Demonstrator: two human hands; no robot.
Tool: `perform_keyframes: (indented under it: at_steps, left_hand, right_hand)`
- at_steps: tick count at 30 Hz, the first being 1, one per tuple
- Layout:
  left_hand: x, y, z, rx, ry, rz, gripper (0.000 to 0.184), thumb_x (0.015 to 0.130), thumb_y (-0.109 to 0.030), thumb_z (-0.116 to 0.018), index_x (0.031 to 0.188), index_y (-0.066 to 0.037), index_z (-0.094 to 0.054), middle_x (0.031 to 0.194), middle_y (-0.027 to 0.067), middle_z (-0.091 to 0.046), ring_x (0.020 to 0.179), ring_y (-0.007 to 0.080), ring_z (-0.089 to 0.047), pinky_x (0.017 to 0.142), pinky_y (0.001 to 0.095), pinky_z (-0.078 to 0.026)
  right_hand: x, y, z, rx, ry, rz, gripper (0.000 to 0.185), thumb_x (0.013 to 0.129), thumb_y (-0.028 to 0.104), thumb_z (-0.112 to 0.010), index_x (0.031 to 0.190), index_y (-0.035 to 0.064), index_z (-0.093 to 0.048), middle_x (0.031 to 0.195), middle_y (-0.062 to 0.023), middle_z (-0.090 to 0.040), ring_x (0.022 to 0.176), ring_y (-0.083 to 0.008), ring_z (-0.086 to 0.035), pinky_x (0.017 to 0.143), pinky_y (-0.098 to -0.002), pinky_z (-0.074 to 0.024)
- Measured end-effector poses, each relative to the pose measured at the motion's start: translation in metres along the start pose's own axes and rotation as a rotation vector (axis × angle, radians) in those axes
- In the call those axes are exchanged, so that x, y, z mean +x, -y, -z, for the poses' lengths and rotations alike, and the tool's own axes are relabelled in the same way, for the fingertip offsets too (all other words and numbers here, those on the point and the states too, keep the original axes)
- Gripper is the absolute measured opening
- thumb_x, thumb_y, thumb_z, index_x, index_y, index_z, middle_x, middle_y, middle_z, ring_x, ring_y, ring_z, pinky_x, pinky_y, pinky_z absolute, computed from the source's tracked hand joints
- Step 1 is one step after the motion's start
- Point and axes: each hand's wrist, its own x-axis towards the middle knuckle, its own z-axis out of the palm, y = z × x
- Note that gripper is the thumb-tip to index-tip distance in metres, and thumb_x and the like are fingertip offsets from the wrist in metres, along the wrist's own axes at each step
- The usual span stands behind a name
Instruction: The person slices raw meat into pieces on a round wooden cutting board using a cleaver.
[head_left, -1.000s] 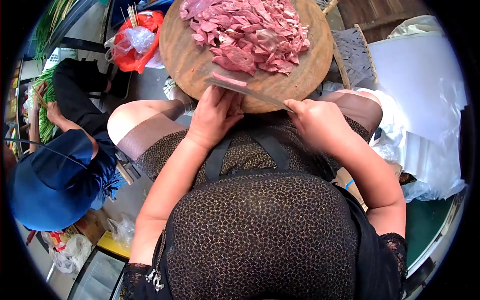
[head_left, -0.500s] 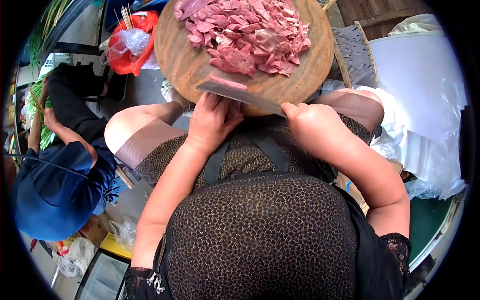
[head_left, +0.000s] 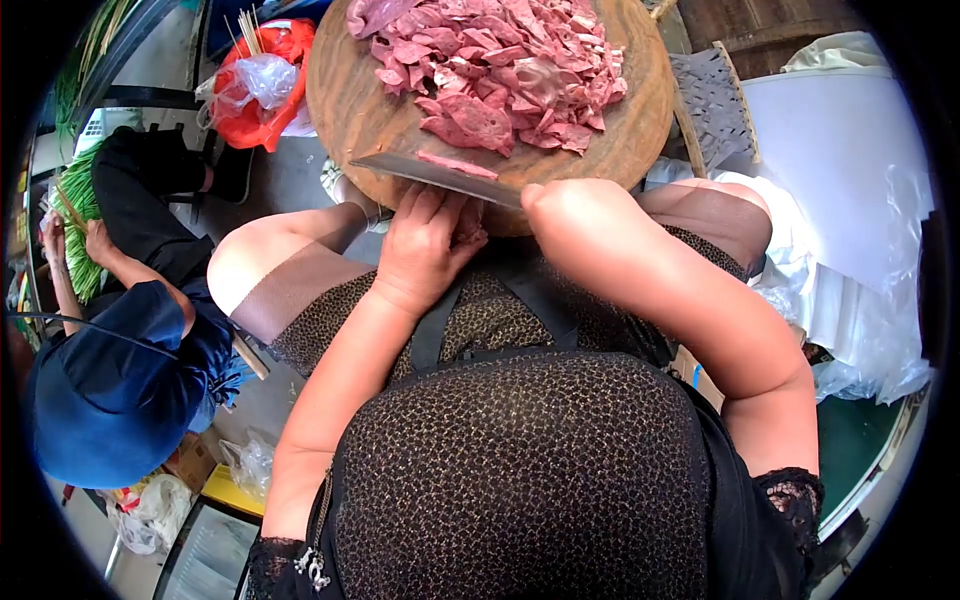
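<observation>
My right hand is closed round the handle end of a knife, its long blade slanting leftward across the near part of a round wooden chopping board. Against the near side of the blade, my left hand has its fingers bent and pressed together at the board's edge; what lies under them is mostly hidden. A thin strip of pink meat rests along the blade's far side. Beyond it, a heap of sliced reddish-pink meat covers much of the board.
At left, a person in a blue hat handles long green stalks. A red plastic bag with thin sticks stands left of the board. A woven chair seat and a white surface are at right.
My right hand and the knife have slid left along the board. My left hand stays nearly still. The other person's hands have moved apart over the stalks.
</observation>
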Motion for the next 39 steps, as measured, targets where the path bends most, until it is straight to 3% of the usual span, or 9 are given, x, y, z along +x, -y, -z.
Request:
perform_keyframes:
  at_steps: [8, 10, 14, 18, 21, 27, 29, 35, 39]
  left_hand:
    - [-0.002, 0.0, 0.0, -0.04, -0.035, -0.058, 0.065, 0.065, -0.013, -0.081, 0.125, -0.003, -0.059, 0.128, 0.0165, -0.057, 0.119, 0.039, -0.054, 0.105, 0.0461, -0.044]
    - [0.002, 0.004, -0.001, -0.074, -0.093, -0.111, 0.064, 0.064, -0.012, -0.081, 0.124, -0.002, -0.059, 0.126, 0.0165, -0.057, 0.117, 0.0392, -0.055, 0.103, 0.0457, -0.046]
    - [0.002, 0.003, 0.004, -0.049, -0.066, -0.1, 0.067, 0.067, -0.014, -0.084, 0.127, -0.001, -0.059, 0.128, 0.0197, -0.058, 0.115, 0.0386, -0.058, 0.099, 0.0446, -0.049]
    - [0.001, 0.006, -0.001, 0.0, -0.097, -0.118, 0.067, 0.068, -0.02, -0.085, 0.129, -0.004, -0.059, 0.129, 0.0163, -0.057, 0.116, 0.0383, -0.057, 0.099, 0.0432, -0.049]
    - [-0.001, 0.002, -0.002, 0.014, -0.096, -0.095, 0.074, 0.06, -0.016, -0.085, 0.128, -0.006, -0.06, 0.127, 0.0126, -0.055, 0.116, 0.0375, -0.055, 0.1, 0.0452, -0.047]
    - [-0.001, 0.004, -0.002, 0.086, -0.036, -0.063, 0.069, 0.064, -0.023, -0.084, 0.128, -0.008, -0.062, 0.129, 0.0118, -0.055, 0.12, 0.0374, -0.052, 0.102, 0.0464, -0.046]
    - [-0.001, 0.005, -0.004, 0.045, -0.03, -0.067, 0.063, 0.068, -0.026, -0.085, 0.124, -0.006, -0.063, 0.121, 0.0129, -0.058, 0.11, 0.0385, -0.055, 0.097, 0.0462, -0.047]
    - [-0.004, 0.005, -0.007, 0.112, -0.052, -0.073, 0.064, 0.069, -0.029, -0.085, 0.124, -0.005, -0.062, 0.129, 0.015, -0.056, 0.121, 0.0393, -0.052, 0.105, 0.0465, -0.043]
    - [-0.005, 0.01, -0.009, 0.083, -0.047, -0.054, 0.066, 0.069, -0.029, -0.085, 0.125, -0.004, -0.062, 0.13, 0.0161, -0.056, 0.123, 0.0401, -0.052, 0.106, 0.0474, -0.043]
  right_hand:
    - [0.061, 0.003, -0.02, -0.048, -0.028, 0.095, 0.016, 0.082, 0.016, -0.061, 0.082, 0.0037, -0.072, 0.08, -0.018, -0.071, 0.079, -0.0367, -0.072, 0.071, -0.0475, -0.0581]
    - [0.062, -0.01, -0.033, 0.038, -0.241, 0.081, 0.019, 0.085, 0.017, -0.059, 0.096, 0.0046, -0.068, 0.085, -0.0196, -0.071, 0.083, -0.0373, -0.07, 0.073, -0.0482, -0.0571]
    - [0.039, -0.016, -0.018, 0.11, -0.413, -0.007, 0.021, 0.093, 0.02, -0.053, 0.1, 0.0064, -0.068, 0.086, -0.0214, -0.07, 0.083, -0.0377, -0.07, 0.072, -0.0511, -0.0554]
    - [-0.01, -0.023, -0.002, 0.033, -0.279, 0.002, 0.021, 0.094, 0.02, -0.053, 0.102, 0.0065, -0.068, 0.083, -0.0196, -0.07, 0.078, -0.0389, -0.069, 0.07, -0.0502, -0.0553]
    - [-0.038, -0.025, -0.004, 0.026, -0.186, -0.016, 0.024, 0.095, 0.019, -0.059, 0.112, 0.0037, -0.067, 0.092, -0.0204, -0.07, 0.084, -0.0388, -0.068, 0.075, -0.0469, -0.0552]
    - [-0.06, -0.021, -0.007, -0.071, -0.102, -0.054, 0.024, 0.093, 0.015, -0.058, 0.113, 0.0031, -0.066, 0.085, -0.0186, -0.069, 0.077, -0.0367, -0.069, 0.068, -0.0452, -0.056]
    - [-0.062, -0.019, -0.008, -0.094, -0.086, -0.071, 0.025, 0.092, 0.013, -0.058, 0.114, 0.0034, -0.065, 0.082, -0.0178, -0.069, 0.075, -0.0366, -0.068, 0.065, -0.0451, -0.056]
    - [-0.053, -0.01, -0.007, -0.131, -0.042, -0.011, 0.006, 0.085, 0.005, -0.054, 0.088, 0.0017, -0.057, 0.072, -0.017, -0.065, 0.068, -0.0354, -0.068, 0.058, -0.0446, -0.0548]
    - [-0.039, -0.011, -0.007, -0.08, -0.006, 0.015, 0.007, 0.085, 0.004, -0.054, 0.089, 0.0007, -0.058, 0.073, -0.0177, -0.066, 0.068, -0.0361, -0.068, 0.059, -0.0448, -0.0549]
